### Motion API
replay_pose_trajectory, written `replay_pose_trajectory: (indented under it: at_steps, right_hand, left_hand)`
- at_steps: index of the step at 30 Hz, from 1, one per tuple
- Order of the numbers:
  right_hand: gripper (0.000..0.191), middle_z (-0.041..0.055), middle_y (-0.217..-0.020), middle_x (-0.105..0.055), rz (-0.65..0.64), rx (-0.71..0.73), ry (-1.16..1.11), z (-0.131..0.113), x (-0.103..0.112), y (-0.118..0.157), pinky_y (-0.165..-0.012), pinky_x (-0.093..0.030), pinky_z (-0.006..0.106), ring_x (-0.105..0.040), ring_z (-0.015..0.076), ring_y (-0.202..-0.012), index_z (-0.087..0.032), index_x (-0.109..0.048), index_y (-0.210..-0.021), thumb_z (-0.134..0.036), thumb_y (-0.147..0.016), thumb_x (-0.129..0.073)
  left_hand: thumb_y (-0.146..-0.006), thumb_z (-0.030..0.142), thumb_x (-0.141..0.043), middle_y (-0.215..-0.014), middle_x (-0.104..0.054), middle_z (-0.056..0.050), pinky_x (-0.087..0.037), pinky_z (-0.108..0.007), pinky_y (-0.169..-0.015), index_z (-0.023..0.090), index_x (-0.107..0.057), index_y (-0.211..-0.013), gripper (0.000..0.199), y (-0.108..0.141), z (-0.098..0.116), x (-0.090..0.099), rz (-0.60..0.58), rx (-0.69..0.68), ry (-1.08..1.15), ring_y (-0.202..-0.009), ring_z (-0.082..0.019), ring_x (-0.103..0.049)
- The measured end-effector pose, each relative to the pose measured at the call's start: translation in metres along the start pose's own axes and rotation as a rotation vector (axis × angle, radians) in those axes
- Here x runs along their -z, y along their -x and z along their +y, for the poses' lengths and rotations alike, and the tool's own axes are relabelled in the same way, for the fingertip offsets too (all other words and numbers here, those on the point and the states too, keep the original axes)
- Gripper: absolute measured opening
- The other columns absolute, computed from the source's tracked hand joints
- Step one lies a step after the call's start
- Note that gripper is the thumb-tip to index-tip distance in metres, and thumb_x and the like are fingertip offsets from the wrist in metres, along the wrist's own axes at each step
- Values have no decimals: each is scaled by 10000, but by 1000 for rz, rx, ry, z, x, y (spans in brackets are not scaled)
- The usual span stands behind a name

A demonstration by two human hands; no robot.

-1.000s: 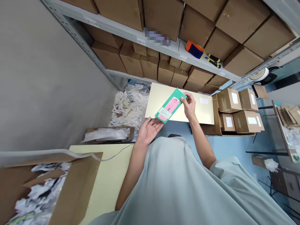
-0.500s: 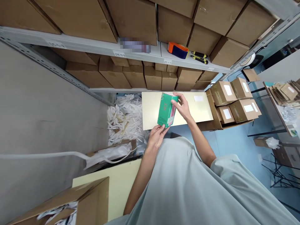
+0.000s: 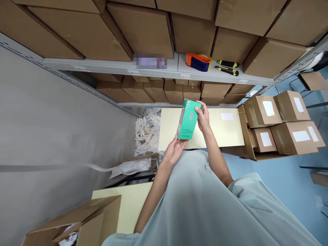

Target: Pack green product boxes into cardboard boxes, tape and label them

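A green box (image 3: 189, 120) with printed lettering and a pink side panel is held tilted above the pale yellow tabletop (image 3: 169, 131). My left hand (image 3: 175, 150) supports its lower end, thumb at the lower left corner and fingers beneath. At the upper right edge, my right hand (image 3: 203, 116) grips it, with the thumb on the green face and the other fingers behind. Both hands are closed on this one box. A white label (image 3: 227, 116) lies on the tabletop to the right of my right hand.
Ahead, a metal shelf (image 3: 153, 65) bears cardboard boxes, an orange and blue strap roll (image 3: 198, 62) and utility knives (image 3: 227, 68). Labelled cartons (image 3: 261, 111) stand at right. Shredded paper (image 3: 147, 131) lies left of the tabletop. An open carton (image 3: 99, 222) sits at lower left.
The green box has been turned, so its pink panel now shows on the left instead of the right. Both hands still hold it. The view has shifted, bringing the shelf lower in frame.
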State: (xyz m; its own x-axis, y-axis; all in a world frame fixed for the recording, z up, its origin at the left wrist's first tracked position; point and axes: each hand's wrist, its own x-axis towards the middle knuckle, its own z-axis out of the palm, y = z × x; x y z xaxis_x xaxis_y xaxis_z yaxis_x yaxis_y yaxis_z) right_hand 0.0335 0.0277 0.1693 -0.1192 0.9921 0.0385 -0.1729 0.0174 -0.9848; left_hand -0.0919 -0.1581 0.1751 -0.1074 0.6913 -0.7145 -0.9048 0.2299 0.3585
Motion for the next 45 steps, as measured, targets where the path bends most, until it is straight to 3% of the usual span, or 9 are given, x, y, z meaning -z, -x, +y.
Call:
replay_pose_trajectory:
  at_steps: [7,13,17,21,27,33,38,42,45]
  right_hand:
    - [736,77,-1174,-806,-209,-74,-29,12,29,-20,-877,-679,389,-781,260,-1006,-269,-655,-1439,-860,-999,-640]
    - [738,133,-1403,-801,-299,-15,78,8,48,-31,-1032,-675,465,-773,307,-1243,-245,-664,-1503,-826,-1087,-480]
    - [785,142,-1529,-750,-256,3,113,7,55,-32,-1028,-671,434,-758,289,-1285,-287,-628,-1548,-866,-1019,-622]
    - [750,116,-1396,-783,-143,-12,35,9,53,-33,-1005,-668,388,-773,262,-1170,-273,-696,-1358,-869,-913,-793]
    - [674,71,-1356,-781,-85,-67,-100,13,51,-42,-1033,-641,351,-739,258,-1240,-286,-720,-1242,-815,-857,-883]
    - [700,38,-1307,-798,-109,-194,-232,16,40,-40,-1047,-665,365,-750,261,-1262,-312,-704,-1249,-821,-811,-901]
    - [782,26,-1261,-825,-151,-294,-307,22,28,-37,-1045,-688,410,-772,288,-1281,-324,-696,-1309,-871,-784,-888]
    - [801,40,-1336,-826,-213,-312,-286,30,25,-38,-1100,-679,451,-751,306,-1360,-330,-685,-1368,-909,-830,-819]
    - [835,63,-1468,-792,-259,-292,-205,32,31,-39,-1127,-662,469,-724,303,-1412,-358,-645,-1491,-899,-871,-789]
  left_hand:
    - [-1035,204,-786,-1278,-859,-142,-643,-529,-1231,209,-713,-1492,462,-18,-30,-19,13,82,3,-1359,-341,-791]
    - [-768,-17,-872,-1157,-876,-86,-637,-365,-1163,189,-782,-1261,542,-27,-46,-25,43,-48,-109,-1239,-274,-816]
    - [-695,-73,-907,-1158,-876,-25,-588,-313,-1195,257,-759,-1235,649,-28,-44,-41,117,-170,-198,-1271,-234,-809]
    - [-703,-32,-989,-1123,-877,-18,-578,-339,-1204,282,-724,-1255,689,-27,-40,-50,173,-216,-268,-1273,-242,-812]
    - [-811,212,-1041,-1113,-873,-81,-593,-372,-1209,204,-770,-1294,554,-36,-37,-27,-28,-203,-155,-1170,-245,-831]
    - [-993,294,-863,-1174,-881,-109,-649,-402,-1166,186,-796,-1170,218,-52,-34,-6,-36,-102,-32,-1108,-230,-848]
    - [-980,385,-862,-1176,-882,-124,-691,-473,-1105,194,-785,-1320,397,-49,-32,4,-148,24,-49,-1095,-285,-857]
    - [-849,335,-961,-1304,-862,-128,-681,-419,-1103,198,-771,-1372,573,-47,-34,6,-185,-91,-115,-1174,-284,-837]
    - [-759,361,-1040,-1310,-850,-130,-662,-424,-1140,196,-784,-1249,577,-50,-34,3,-145,-207,-248,-1228,-293,-819]
